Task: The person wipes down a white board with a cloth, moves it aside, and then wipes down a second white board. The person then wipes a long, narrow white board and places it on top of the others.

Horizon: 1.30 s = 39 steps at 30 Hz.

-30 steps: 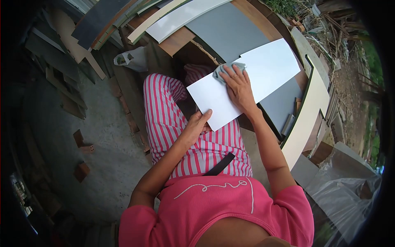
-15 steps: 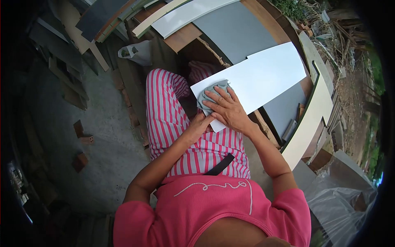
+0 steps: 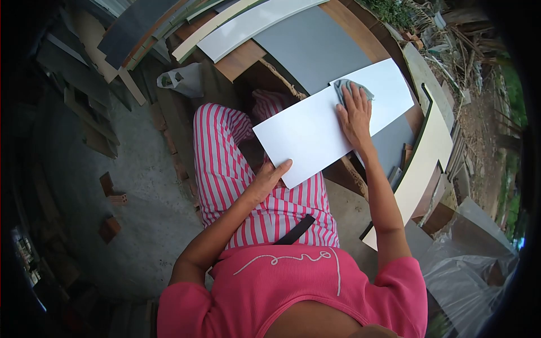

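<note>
A long white board point(image 3: 307, 132) slants from my lap across a grey panel point(image 3: 315, 42). My left hand point(image 3: 271, 179) grips the board's near corner, thumb on top and fingers hidden underneath. Farther out, my right hand point(image 3: 356, 115) presses a grey-green cloth point(image 3: 365, 92) onto the board's upper face near its far left edge. Its fingers lie over the cloth, which shows on both sides of them.
Cut boards point(image 3: 253, 25) are stacked beyond the grey panel. A cream board point(image 3: 420, 180) and clear plastic sheeting point(image 3: 468, 281) are at the right. A white bag point(image 3: 189, 80) sits at the left, and brick pieces point(image 3: 110, 228) lie on the concrete floor.
My right hand has slid the cloth away from me, from the board's near end toward its far part. My left hand stays at the near corner, its thumb now on top.
</note>
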Motion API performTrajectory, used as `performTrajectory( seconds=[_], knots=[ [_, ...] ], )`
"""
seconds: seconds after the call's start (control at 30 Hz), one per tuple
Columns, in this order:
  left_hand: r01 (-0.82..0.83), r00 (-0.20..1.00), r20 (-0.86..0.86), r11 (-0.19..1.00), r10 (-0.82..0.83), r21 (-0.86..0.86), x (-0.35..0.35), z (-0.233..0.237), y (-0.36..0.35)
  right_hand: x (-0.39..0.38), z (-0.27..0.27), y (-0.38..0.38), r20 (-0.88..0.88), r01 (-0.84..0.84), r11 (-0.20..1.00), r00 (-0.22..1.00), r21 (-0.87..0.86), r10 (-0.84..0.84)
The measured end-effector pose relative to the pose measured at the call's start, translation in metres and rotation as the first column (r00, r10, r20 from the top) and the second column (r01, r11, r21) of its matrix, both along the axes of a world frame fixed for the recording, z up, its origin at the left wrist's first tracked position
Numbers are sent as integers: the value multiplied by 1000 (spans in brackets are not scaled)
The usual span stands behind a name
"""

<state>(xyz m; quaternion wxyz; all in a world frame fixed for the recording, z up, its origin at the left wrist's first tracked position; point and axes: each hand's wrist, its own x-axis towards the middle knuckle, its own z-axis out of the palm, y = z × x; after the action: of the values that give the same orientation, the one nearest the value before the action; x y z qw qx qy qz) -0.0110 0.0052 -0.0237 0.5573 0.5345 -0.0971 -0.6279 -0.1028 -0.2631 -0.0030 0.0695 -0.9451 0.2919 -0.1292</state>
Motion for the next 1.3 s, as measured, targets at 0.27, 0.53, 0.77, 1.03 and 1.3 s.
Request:
performTrajectory(
  seconds=[0.27, 0.53, 0.77, 1.03, 1.3],
  knots=[
    [33, 996, -84, 999, -33, 1, 2, 17, -5, -63, 25, 9, -132, -249, 962, 956, 115, 264],
    [-51, 996, -69, 998, 53, 31, -3, 20, -6, -68, -3, -84, -166, 258, 956, 946, -136, -279],
    [-482, 837, 306, 876, 454, 18, 25, 39, -24, -11, 18, 80, -124, -410, 901, 896, 144, 427],
    [-37, -79, 982, 985, -170, 167, 38, 34, -65, -37, -25, -126, 20, 557, 825, 829, -95, -558],
    [-17, -128, 988, 996, -85, 84, 26, 33, -88, 2, 12, 51, -94, -310, 949, 945, 56, 314]
  ],
)
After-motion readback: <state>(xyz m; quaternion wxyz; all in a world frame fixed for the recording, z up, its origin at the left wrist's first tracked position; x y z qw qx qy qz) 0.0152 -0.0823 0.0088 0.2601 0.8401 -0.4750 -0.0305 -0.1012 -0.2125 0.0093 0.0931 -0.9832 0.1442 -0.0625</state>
